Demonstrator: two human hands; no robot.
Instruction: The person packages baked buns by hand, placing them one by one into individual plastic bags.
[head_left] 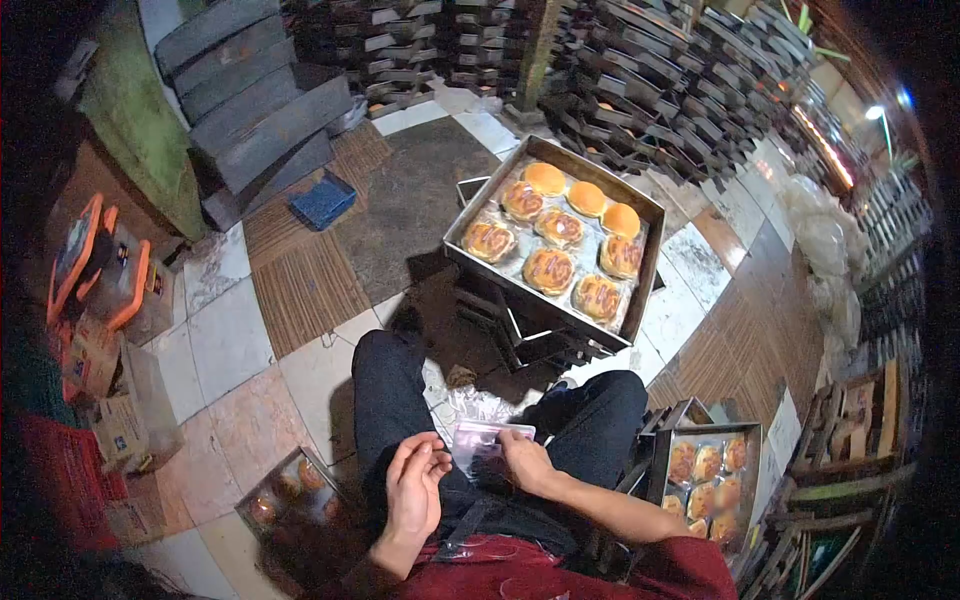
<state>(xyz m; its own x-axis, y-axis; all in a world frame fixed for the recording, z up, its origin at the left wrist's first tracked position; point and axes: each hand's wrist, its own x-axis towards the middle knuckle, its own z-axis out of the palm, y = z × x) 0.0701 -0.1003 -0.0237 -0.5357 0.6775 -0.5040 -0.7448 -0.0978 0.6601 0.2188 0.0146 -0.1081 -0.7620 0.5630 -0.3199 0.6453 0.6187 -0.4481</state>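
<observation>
Some plastic bagging point(470, 445) pinched in R hand point(524, 458); L hand point(414, 487) half-open, apparently empty. Grip edge lightly; bun tray point(575, 319) ~1 o'clock.

From afar, I see a clear, shiny plastic packet point(474, 440), flat-looking, held by its right side between dark-trousered thighs point(386, 400).

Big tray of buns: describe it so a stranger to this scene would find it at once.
Start from the person's knees and look just beyond them. The big tray stands there, dark-rimmed, with three smooth buns along its far side. It looks larger than the bun trays lower down beside the legs.
</observation>
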